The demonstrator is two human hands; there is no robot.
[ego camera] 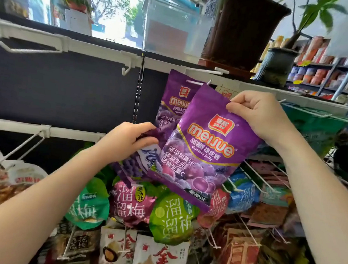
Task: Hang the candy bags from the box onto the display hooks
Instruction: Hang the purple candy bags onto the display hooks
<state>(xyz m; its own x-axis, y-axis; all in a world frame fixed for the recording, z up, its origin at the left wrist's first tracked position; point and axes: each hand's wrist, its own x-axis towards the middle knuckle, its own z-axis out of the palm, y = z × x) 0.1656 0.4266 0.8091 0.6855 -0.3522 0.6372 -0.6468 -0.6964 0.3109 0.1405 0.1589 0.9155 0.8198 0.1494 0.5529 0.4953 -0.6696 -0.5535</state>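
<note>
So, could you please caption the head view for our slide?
Right hand pinches a purple gummy bag by the hook; left hand grips more.

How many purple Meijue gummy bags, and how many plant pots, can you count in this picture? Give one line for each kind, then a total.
Purple Meijue gummy bags: 2, the front bag and the hung bag
Plant pots: 3, the large brown pot, the small dark pot and the red pot
Total: 5

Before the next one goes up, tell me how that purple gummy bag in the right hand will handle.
The purple gummy bag probably flexes: it hangs tilted from the right hand's pinch at its top corner. Its glossy film may be slippery. It looks light, since a fingertip pinch carries it.
</note>
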